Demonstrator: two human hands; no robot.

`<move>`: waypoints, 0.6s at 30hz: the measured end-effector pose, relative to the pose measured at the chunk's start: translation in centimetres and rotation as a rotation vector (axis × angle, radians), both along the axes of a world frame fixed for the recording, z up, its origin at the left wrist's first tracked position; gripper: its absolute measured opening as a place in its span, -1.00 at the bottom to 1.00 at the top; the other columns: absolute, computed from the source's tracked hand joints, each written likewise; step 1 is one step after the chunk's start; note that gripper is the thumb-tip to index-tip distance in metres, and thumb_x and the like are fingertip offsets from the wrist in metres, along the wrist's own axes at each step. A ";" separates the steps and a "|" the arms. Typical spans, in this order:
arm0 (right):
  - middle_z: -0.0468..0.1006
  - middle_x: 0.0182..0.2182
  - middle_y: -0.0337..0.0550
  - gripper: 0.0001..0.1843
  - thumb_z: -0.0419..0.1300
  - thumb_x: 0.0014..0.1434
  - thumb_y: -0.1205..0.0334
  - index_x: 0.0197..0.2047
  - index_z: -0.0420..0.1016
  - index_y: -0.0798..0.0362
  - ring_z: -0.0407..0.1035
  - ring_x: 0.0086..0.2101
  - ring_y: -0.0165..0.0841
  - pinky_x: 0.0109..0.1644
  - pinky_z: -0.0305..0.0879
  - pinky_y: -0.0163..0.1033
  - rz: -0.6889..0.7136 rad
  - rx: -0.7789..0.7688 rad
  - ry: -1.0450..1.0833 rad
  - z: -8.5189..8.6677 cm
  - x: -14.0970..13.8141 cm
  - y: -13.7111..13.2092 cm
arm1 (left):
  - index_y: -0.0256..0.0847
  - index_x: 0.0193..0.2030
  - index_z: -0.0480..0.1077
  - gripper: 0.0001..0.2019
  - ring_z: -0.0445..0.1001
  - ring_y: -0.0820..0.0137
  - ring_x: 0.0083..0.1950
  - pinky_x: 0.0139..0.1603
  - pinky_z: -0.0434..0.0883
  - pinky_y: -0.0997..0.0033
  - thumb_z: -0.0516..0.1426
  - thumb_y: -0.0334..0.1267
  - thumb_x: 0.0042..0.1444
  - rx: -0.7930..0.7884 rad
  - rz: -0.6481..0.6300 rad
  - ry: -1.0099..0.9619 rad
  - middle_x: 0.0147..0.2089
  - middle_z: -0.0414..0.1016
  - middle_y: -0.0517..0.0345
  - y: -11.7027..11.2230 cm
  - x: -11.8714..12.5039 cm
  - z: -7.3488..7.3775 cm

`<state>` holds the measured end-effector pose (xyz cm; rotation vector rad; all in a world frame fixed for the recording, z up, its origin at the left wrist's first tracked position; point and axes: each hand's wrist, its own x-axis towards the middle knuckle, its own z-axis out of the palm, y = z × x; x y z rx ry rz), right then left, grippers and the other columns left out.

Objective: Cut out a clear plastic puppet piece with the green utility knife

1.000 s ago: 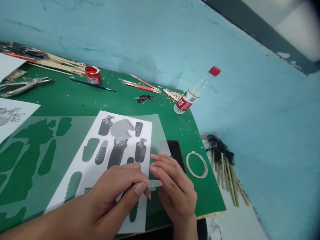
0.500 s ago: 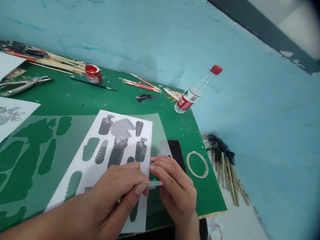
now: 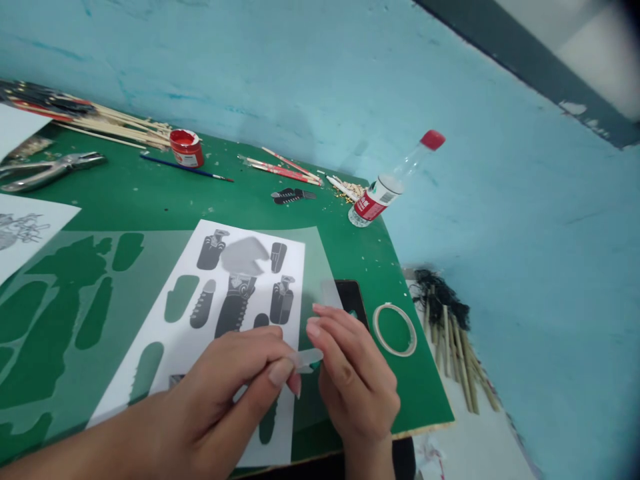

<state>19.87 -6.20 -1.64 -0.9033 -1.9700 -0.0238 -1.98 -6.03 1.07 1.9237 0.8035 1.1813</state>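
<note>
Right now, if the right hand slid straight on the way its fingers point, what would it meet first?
The right hand points up-left across the green table. Its fingertips already touch the small translucent strip pinched by the left hand; beyond that lies the white printed sheet with dark cut-out shapes. Depth is uncertain.

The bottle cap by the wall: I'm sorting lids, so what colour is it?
Red; the bottle cap shows clearly in the head view.

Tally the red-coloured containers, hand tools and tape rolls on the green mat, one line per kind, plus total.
Red paint pot: 1
Red-capped plastic bottle: 1
Paintbrush: 1
Metal pliers-type tool: 1
Tape ring: 1
Total: 5
Not counted: the small clear strip pinched between left hand and right hand.
</note>
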 end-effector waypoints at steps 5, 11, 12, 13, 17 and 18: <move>0.84 -0.01 -0.02 -0.61 0.24 0.54 0.55 0.29 0.70 0.08 0.73 0.21 -0.09 0.31 0.73 0.02 -0.140 0.109 -0.056 -0.3 -0.2 -0.5 | 0.01 -0.06 0.46 -0.73 0.51 0.48 -0.39 -0.26 0.52 0.59 0.02 -0.46 0.56 -0.133 -0.003 -0.013 -0.31 0.54 0.37 -0.4 0.0 -0.4; 0.84 -0.04 -0.11 -0.39 0.23 0.50 0.61 0.47 0.58 -0.07 0.79 0.07 -0.18 0.14 0.77 -0.17 -0.312 0.145 0.048 -0.7 0.1 -0.7 | 0.00 -0.09 0.50 -0.71 0.44 0.43 -0.44 -0.29 0.47 0.50 0.00 -0.36 0.62 -0.239 -0.025 0.045 -0.40 0.45 0.36 -0.2 0.0 -0.4; 0.85 -0.08 -0.12 -0.42 0.22 0.51 0.58 0.45 0.59 -0.07 0.81 -0.03 -0.21 0.05 0.77 -0.22 -0.288 0.106 0.080 -0.7 0.1 -0.7 | -0.01 -0.08 0.50 -0.71 0.44 0.43 -0.44 -0.29 0.46 0.50 0.00 -0.35 0.62 -0.243 -0.029 0.044 -0.40 0.45 0.36 -0.2 0.0 -0.4; 0.84 -0.14 -0.14 -0.50 0.21 0.54 0.53 0.40 0.62 -0.05 0.80 -0.17 -0.26 -0.07 0.76 -0.26 -0.241 0.036 0.123 -0.7 0.1 -0.7 | -0.02 -0.09 0.50 -0.71 0.43 0.43 -0.44 -0.30 0.45 0.51 0.00 -0.35 0.61 -0.244 -0.030 0.039 -0.40 0.44 0.35 -0.1 0.0 -0.4; 0.71 -0.39 -0.24 -0.75 0.14 0.69 0.21 0.09 0.67 -0.02 0.56 -0.52 -0.40 -0.45 0.48 -0.32 0.020 -0.296 0.300 -0.1 -0.2 -1.0 | -0.06 -0.20 0.44 -0.66 0.34 0.46 -0.48 -0.40 0.34 0.54 -0.03 -0.27 0.64 -0.307 -0.077 0.033 -0.44 0.32 0.36 0.0 -0.1 -0.4; 0.70 -0.39 -0.25 -0.72 0.12 0.71 0.14 0.02 0.66 -0.04 0.53 -0.53 -0.41 -0.47 0.42 -0.32 0.063 -0.351 0.326 0.2 -0.3 -1.1 | -0.07 -0.23 0.43 -0.63 0.31 0.46 -0.49 -0.42 0.32 0.53 -0.04 -0.23 0.65 -0.351 -0.089 0.046 -0.46 0.27 0.37 0.0 -0.1 -0.4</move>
